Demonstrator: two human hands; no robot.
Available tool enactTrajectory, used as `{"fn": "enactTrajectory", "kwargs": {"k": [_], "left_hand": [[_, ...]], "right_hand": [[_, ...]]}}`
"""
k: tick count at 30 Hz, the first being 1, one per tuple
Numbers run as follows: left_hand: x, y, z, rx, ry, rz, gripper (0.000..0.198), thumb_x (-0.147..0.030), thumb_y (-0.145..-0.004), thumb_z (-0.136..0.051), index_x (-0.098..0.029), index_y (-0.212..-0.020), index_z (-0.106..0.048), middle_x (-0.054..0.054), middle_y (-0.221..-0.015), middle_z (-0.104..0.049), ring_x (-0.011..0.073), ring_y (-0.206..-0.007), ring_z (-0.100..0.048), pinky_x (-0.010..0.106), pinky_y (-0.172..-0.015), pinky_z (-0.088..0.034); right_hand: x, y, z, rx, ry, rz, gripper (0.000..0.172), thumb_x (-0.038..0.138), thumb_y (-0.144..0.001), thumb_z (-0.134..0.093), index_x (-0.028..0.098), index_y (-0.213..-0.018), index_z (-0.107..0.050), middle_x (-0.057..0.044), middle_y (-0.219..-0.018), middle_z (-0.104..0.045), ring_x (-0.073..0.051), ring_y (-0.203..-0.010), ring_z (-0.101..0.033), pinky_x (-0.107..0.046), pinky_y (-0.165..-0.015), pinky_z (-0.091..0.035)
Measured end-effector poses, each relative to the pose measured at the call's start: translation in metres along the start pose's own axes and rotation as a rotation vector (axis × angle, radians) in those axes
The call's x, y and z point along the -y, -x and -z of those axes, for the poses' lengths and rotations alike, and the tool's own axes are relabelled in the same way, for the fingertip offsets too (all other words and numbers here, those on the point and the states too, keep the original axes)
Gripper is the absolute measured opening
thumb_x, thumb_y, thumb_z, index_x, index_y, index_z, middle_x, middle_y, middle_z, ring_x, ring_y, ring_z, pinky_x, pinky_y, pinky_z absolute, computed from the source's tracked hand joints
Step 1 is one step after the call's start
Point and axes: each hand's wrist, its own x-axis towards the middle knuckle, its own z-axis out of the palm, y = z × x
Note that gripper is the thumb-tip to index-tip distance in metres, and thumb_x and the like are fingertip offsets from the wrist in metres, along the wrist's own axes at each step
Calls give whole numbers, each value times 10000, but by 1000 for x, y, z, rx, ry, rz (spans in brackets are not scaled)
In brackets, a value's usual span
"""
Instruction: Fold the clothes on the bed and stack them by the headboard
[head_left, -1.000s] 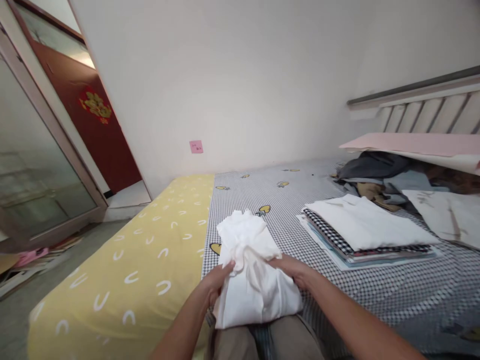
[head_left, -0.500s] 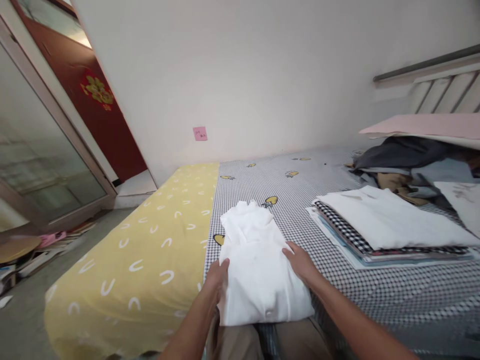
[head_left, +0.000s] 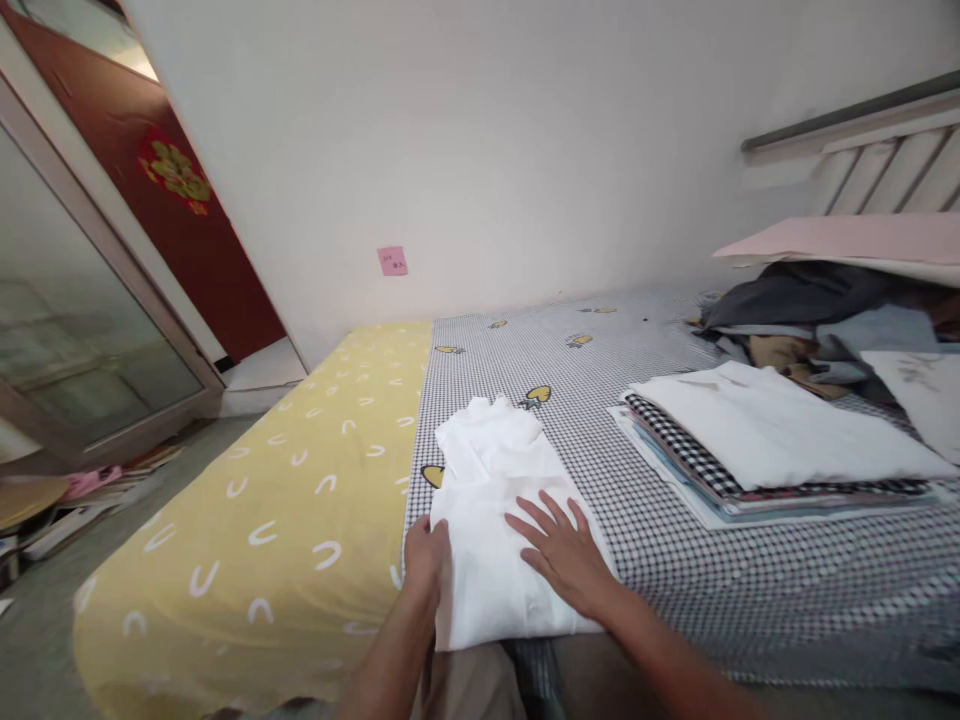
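A white shirt, partly folded, lies on the bed near its front edge, its collar end pointing away from me. My left hand grips the shirt's left edge, thumb on top and fingers tucked out of sight. Flat on the right half of the shirt rests my right hand, fingers spread. Part of the shirt is covered by that hand.
A stack of folded clothes, white on top, sits on the checked sheet to the right. Behind it are heaped dark garments under a pink board. A yellow sheet covers the bed's left side.
My right hand has left the shirt's right edge and moved inward, now lying flat with fingers spread on the cloth. My left hand stays at the left edge.
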Motion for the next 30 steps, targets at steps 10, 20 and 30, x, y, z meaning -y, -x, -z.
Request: {"fn": "enactTrajectory", "kwargs": {"k": [10, 20, 30], "left_hand": [[28, -5, 59, -79, -812, -976, 553, -72, -907, -385, -301, -1379, -559, 125, -1521, -462, 279, -1390, -470, 500, -1090, -436], [19, 5, 102, 76, -1233, -1646, 721, -11, -908, -431, -413, -1502, -358, -31, -1550, -475, 196, -1516, -264, 544, -1251, 72], [16, -8, 73, 536, -1348, -1359, 949, -54, -726, -643, -267, -1558, -238, 58, -1639, -294, 242, -1515, -268, 566, -1140, 302]], "right_hand": [[-29, -13, 40, 153, -284, 22, 497, 348, -1008, -384, 352, -1504, -417, -37, -1590, -394, -256, -1471, -344, -583, -1187, -258], [-97, 52, 80, 76, 74, 368, 835, -9, -824, -453, 484, -1493, -369, 69, -1594, -365, -238, -1503, -263, -585, -1235, -150], [-88, 4, 54, 378, -81, 438, 687, 249, -907, -556, 399, -1538, -330, -40, -1636, -299, -303, -1522, -169, -636, -1209, -132]]}}
